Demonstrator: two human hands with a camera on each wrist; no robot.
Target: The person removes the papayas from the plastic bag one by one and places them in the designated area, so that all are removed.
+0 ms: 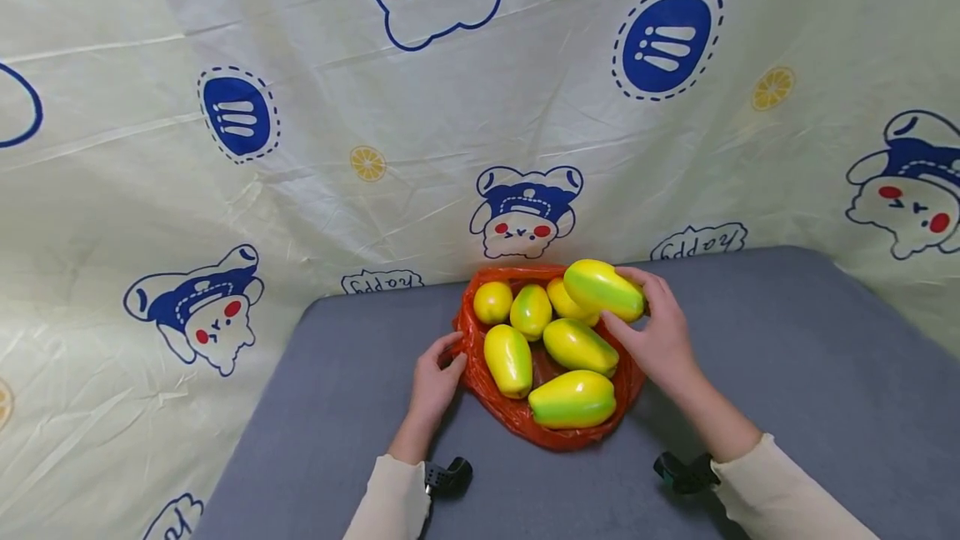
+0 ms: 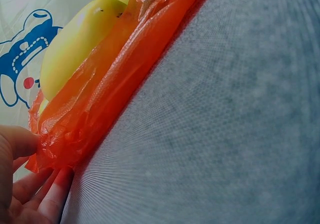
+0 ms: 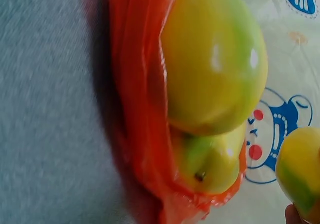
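Observation:
A red plastic bag [image 1: 480, 394], its mouth spread wide, lies on the grey table with several yellow-green papayas [image 1: 573, 400] in it. My left hand [image 1: 437, 382] pinches the bag's left edge; in the left wrist view the thumb is on one side of the red film [image 2: 75, 129] and the fingers are beneath. At the bag's far right, my right hand [image 1: 660, 332] grips one papaya [image 1: 602, 288] by its right end, above the others. That papaya [image 3: 302, 171] shows at the right border of the right wrist view, where most of the hand is out of frame.
The grey table [image 1: 352, 357] extends to both sides of the bag. Behind its far edge hangs a pale printed sheet [image 1: 315, 215] with blue cartoon figures. Black wrist devices [image 1: 450, 477] are worn near both cream sleeves [image 1: 787, 490].

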